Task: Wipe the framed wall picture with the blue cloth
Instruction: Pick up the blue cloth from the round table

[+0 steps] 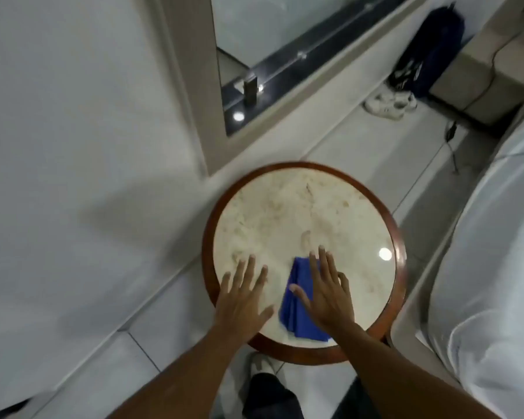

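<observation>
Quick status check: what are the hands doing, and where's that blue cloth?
Right hand flat on blue cloth, fingers spread, no grip. Left hand open on round table beside the cloth. Framed picture not in view. Nothing in the way.

left hand (242,300): flat, fingers spread | right hand (324,294): flat, apparently pressing down

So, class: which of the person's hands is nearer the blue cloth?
Right. The right hand lies flat on the blue cloth; the left hand rests on the table beside it, apart.
</observation>
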Demonstrator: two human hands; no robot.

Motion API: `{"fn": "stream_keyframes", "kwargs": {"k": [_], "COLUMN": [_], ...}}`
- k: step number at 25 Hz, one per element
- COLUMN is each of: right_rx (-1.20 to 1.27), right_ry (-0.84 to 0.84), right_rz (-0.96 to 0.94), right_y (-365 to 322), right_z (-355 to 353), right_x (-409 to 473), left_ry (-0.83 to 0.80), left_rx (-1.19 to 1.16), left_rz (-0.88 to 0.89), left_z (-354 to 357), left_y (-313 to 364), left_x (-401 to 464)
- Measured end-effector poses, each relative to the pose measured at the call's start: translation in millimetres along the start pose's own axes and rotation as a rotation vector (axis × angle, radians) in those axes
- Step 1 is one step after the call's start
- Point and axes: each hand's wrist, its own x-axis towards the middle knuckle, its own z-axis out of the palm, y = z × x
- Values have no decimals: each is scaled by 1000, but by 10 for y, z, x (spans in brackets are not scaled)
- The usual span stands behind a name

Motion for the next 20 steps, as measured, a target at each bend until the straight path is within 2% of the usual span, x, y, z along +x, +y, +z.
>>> {"fn": "stream_keyframes", "kwargs": {"k": [1,5,9,13,16,18,20], "right_rx": [3,-125,-60,17,67,158,253], "right_ry": [-54,4,122,159,118,143,187], "right_rz": [26,45,52,57,93,110,100], "right_y": [87,433,465,448,340,123,-231], "right_z": [245,1116,1393,1383,1232,1034,706], "right_x": [-31,6,104,99,105,110,145], "left_ry": [-31,57,75,19,-34,-65,-14], "left_rx": [19,127,168,161,144,126,118], "left_rz": [23,174,193,194,206,224,241], "left_z": [274,1257,1551,1423,1142,820,402], "left_y": [80,112,21,17,-40,-86,-120], "left_x": [21,292,427,409,416,410,334]}}
